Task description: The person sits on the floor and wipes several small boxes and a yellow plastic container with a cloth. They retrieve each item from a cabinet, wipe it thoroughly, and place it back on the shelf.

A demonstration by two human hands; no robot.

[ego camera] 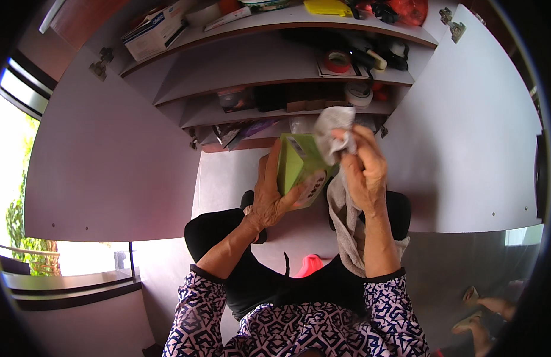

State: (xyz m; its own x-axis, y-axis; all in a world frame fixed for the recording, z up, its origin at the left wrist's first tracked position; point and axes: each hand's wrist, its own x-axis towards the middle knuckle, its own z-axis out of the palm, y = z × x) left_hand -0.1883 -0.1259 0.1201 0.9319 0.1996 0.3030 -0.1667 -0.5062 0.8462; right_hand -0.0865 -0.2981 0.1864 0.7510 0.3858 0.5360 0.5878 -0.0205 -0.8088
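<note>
A green cardboard box [298,167] is held tilted over the floor in front of the cabinet, with my left hand [273,192] gripping its left side and front. Printing and a pale oval mark its near face. Bunched in my right hand [364,169] is a greyish-white cloth [335,129], slightly blurred. The cloth is at the box's upper right corner; whether it touches the box I cannot tell. Its long end hangs down over my right knee.
An open cabinet [240,85] stands ahead, its doors [115,151] [472,134] swung wide on both sides. Its shelves hold a white carton [155,35], a red tape roll [338,61], a white tape roll [359,93] and a yellow item [327,7]. Another person's feet [474,312] show at lower right.
</note>
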